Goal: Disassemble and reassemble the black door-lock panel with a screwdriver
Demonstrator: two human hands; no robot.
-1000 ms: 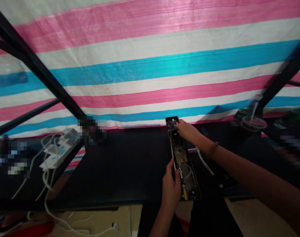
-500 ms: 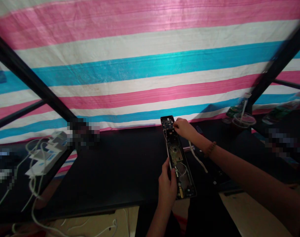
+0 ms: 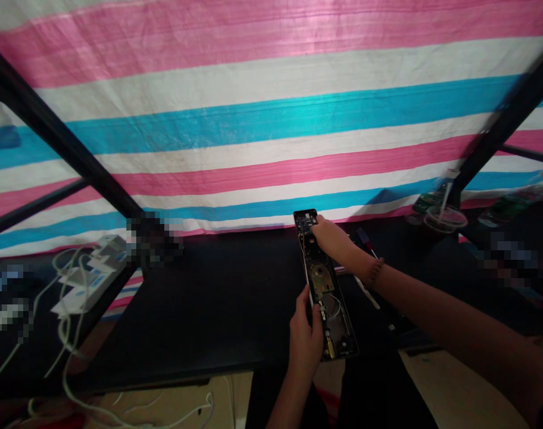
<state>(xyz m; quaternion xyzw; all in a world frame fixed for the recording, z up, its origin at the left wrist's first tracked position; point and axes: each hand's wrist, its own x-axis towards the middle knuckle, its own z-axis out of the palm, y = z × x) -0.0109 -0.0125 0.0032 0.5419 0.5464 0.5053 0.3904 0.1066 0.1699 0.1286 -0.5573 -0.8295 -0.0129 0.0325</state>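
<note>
A long, narrow black door lock housing [image 3: 338,298] lies open on the dark table. Inside it are a circuit board near the far end, a brass-coloured metal plate [image 3: 323,278], thin wires and a brass cylinder close to me. My left hand [image 3: 306,333] grips the left edge of the housing by its lower half, fingers along the side and thumb on the inner edge. At the far end, my right hand [image 3: 336,239] is closed by the circuit board [image 3: 303,223]. Its fingertips touch the board's right side, and whatever they pinch is hidden.
Right of the housing lie a screwdriver-like tool [image 3: 365,239] and a pale strip [image 3: 367,293]. Farther right stand a plastic cup with a straw [image 3: 443,219] and bottles. White boxes [image 3: 81,289] with tangled cables [image 3: 62,333] are on the left. Striped sheeting [image 3: 253,131] hangs behind.
My right hand has turned and pressed lower over the circuit board, its fingers now more hidden. My left hand keeps its grip. The whole view has shifted slightly.
</note>
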